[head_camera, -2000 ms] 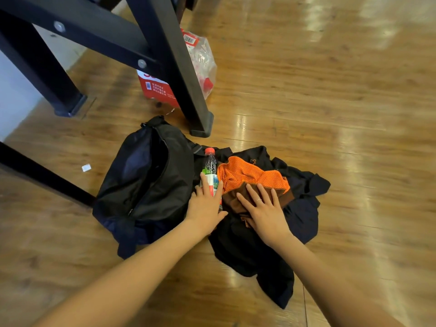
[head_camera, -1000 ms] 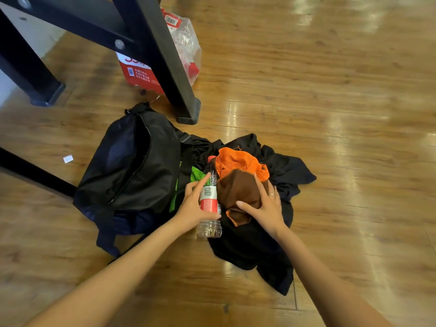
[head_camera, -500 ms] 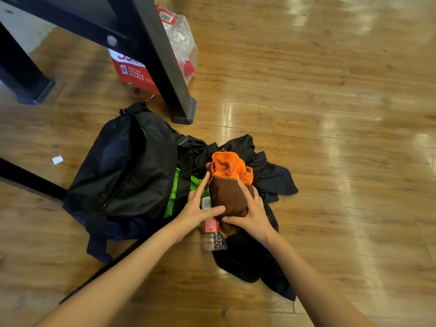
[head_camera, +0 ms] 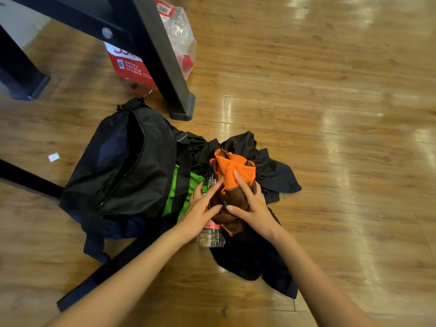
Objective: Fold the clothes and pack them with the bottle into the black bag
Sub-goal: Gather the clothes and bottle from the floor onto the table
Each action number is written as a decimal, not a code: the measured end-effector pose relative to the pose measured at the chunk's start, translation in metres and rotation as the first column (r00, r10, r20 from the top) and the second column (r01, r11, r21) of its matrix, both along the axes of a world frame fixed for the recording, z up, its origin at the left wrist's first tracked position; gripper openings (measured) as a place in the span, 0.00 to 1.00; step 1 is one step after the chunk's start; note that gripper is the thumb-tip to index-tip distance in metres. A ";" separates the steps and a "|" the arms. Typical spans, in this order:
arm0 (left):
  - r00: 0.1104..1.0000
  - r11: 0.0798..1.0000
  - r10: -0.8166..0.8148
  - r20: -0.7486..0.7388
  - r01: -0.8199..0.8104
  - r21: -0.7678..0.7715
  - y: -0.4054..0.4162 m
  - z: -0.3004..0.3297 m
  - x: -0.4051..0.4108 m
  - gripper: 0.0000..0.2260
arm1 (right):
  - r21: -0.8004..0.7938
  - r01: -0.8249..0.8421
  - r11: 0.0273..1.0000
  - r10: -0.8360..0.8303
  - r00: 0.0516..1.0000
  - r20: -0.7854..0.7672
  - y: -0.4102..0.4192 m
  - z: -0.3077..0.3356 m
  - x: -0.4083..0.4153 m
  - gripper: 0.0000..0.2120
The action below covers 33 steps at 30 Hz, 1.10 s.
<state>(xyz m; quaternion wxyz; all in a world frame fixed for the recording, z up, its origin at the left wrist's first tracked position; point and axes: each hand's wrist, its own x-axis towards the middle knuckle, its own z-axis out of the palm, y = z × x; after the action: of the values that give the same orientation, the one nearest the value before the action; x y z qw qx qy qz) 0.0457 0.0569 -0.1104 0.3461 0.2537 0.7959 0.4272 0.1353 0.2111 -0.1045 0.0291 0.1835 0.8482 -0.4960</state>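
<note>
Both hands close round one bundle in the head view: the left hand (head_camera: 200, 210) and right hand (head_camera: 253, 208) wrap the orange-and-brown garment (head_camera: 232, 185) about the bottle (head_camera: 211, 234), whose base pokes out toward six o'clock. Judging from this, wrapping is in hand; next the bundle must swing to nine o'clock into the black bag (head_camera: 125, 171), whose open mouth faces upward.

Black table leg (head_camera: 165, 67) on wooden floor (head_camera: 330, 114), red-and-clear plastic package (head_camera: 181, 38) behind it, white paper scrap (head_camera: 53, 157)
</note>
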 end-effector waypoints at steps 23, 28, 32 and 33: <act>0.977 0.958 0.071 0.201 -0.123 0.259 -0.027 0.121 -0.028 0.30 | -0.406 -0.029 0.914 -0.070 0.971 -0.227 -0.025 0.097 -0.021 0.39; 0.976 0.960 0.099 0.194 -0.145 0.239 -0.035 0.217 -0.024 0.30 | -0.462 -0.057 0.885 -0.053 0.973 -0.223 -0.030 0.190 -0.023 0.39; 0.971 0.962 0.130 0.199 -0.172 0.214 -0.043 0.303 -0.015 0.31 | -0.489 -0.037 0.872 -0.061 0.981 -0.185 -0.038 0.275 -0.017 0.39; 0.970 0.958 0.137 0.202 -0.182 0.221 -0.046 0.324 -0.012 0.31 | -0.490 -0.044 0.870 -0.056 0.981 -0.186 -0.040 0.297 -0.015 0.39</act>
<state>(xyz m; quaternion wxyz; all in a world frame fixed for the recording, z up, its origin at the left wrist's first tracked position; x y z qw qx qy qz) 0.0341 0.0111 0.2140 0.3497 0.1873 0.7214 0.5677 0.1205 0.1710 0.1930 -0.0097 0.1233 0.6922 -0.7110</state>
